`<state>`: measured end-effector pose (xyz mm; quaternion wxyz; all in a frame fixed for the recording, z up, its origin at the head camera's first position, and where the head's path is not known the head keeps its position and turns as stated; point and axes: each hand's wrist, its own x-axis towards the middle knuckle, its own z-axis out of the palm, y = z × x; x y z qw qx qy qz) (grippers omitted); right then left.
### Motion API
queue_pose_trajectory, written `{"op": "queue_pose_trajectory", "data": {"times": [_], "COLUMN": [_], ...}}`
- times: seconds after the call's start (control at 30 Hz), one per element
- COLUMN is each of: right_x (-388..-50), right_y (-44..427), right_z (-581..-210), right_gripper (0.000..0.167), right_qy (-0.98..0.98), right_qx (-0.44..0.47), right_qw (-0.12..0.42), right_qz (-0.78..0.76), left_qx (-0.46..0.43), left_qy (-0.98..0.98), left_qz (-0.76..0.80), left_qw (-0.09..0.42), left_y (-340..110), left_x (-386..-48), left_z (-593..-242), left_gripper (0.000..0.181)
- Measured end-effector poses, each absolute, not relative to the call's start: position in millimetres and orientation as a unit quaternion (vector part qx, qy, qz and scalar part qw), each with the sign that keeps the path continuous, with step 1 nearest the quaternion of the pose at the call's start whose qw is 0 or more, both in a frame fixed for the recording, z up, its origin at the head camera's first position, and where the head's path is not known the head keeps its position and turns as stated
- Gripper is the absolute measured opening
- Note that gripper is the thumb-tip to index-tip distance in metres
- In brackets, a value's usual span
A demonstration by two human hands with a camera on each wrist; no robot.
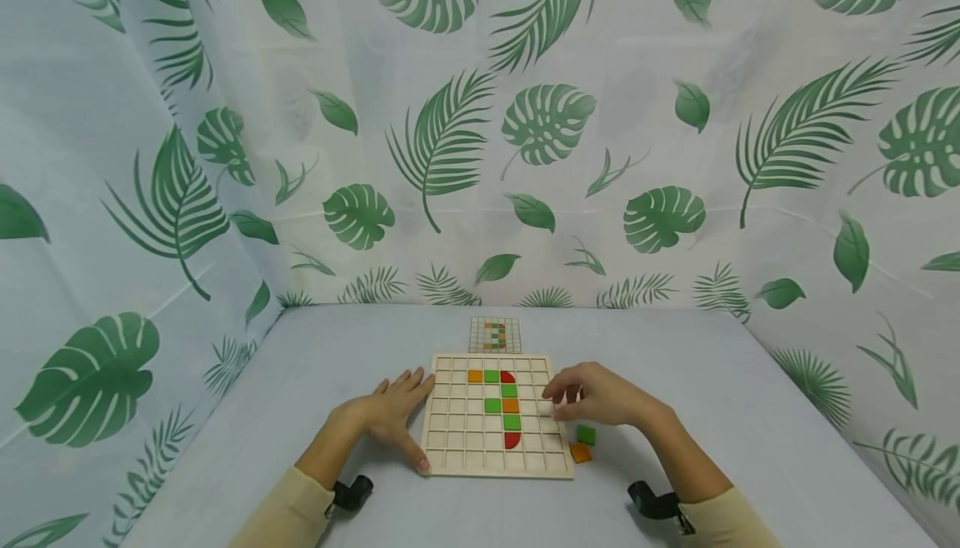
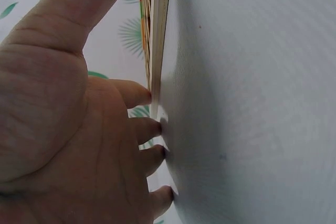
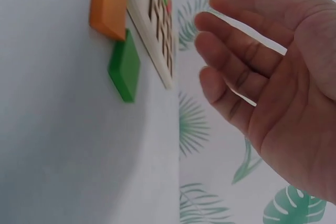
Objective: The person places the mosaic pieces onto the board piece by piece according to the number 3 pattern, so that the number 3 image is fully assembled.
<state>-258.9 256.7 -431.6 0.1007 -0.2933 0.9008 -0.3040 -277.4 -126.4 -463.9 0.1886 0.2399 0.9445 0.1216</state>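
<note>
A wooden grid board (image 1: 465, 446) lies on the table with orange, green and red tiles (image 1: 510, 406) set in its squares. The red ones have a rounded corner. Spread along the board's left edge is my left hand (image 1: 393, 415), its thumb touching the front left corner and the other fingertips resting near the table. My right hand (image 1: 600, 394) hovers over the board's right edge with fingers loosely bent, and I see no tile between them. Below it, a loose green tile (image 3: 125, 66) and an orange tile (image 3: 109, 6) lie on the table next to the board.
Directly behind the board lies a small card (image 1: 495, 335) printed with a grid and a coloured tile pattern. The pale table (image 1: 360, 331) ends at a leaf-printed curtain (image 1: 570, 223) at the back and sides.
</note>
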Motion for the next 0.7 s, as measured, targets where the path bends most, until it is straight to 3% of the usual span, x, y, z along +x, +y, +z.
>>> {"op": "queue_pose_trajectory", "data": {"times": [0.47,0.7], "right_x": [-256.4,-255.3], "right_y": [270.7,272.6], "right_z": [-427.0,-428.2], "right_gripper": [0.025,0.026], "right_qy": [0.905,0.911], "right_qx": [-0.266,-0.253], "right_qw": [0.167,0.170], "right_qz": [-0.286,-0.279], "left_qx": [0.237,0.238], "left_qy": [0.946,0.945], "left_qz": [0.117,0.120], "left_qw": [0.189,0.191], "left_y": [-124.9,-125.1], "left_x": [-275.4,-274.6], "left_z": [-460.2,-458.7], "left_gripper": [0.144,0.143]}}
